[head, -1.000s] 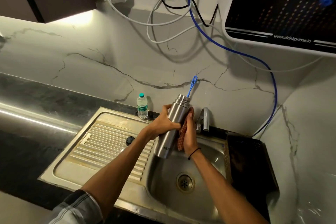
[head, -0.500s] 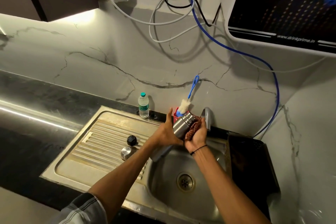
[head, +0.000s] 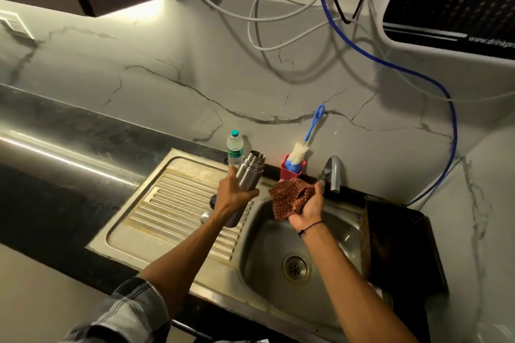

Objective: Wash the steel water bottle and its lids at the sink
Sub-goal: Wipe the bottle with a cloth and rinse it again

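My left hand (head: 232, 195) grips the open steel water bottle (head: 249, 175) around its middle and holds it tilted over the ribbed drainboard (head: 172, 203), mouth pointing up and away. My right hand (head: 306, 207) holds a crumpled red checked cloth (head: 289, 198) above the back of the sink basin (head: 278, 245), just left of the tap (head: 333, 172). Bottle and cloth are apart. A black lid (head: 213, 199) and a steel lid (head: 205, 216) lie on the drainboard, both mostly hidden behind my left wrist.
A small plastic water bottle (head: 235, 147) stands at the drainboard's back edge. A red holder (head: 291, 171) with a blue-handled bottle brush (head: 309, 133) sits behind the basin. A dark rack (head: 401, 245) fills the sink's right side. Cables (head: 390, 69) hang on the wall.
The hands have separated: the left one carried the bottle left from over the basin to above the drainboard, and the right one with the cloth came off the bottle and stays near the tap.
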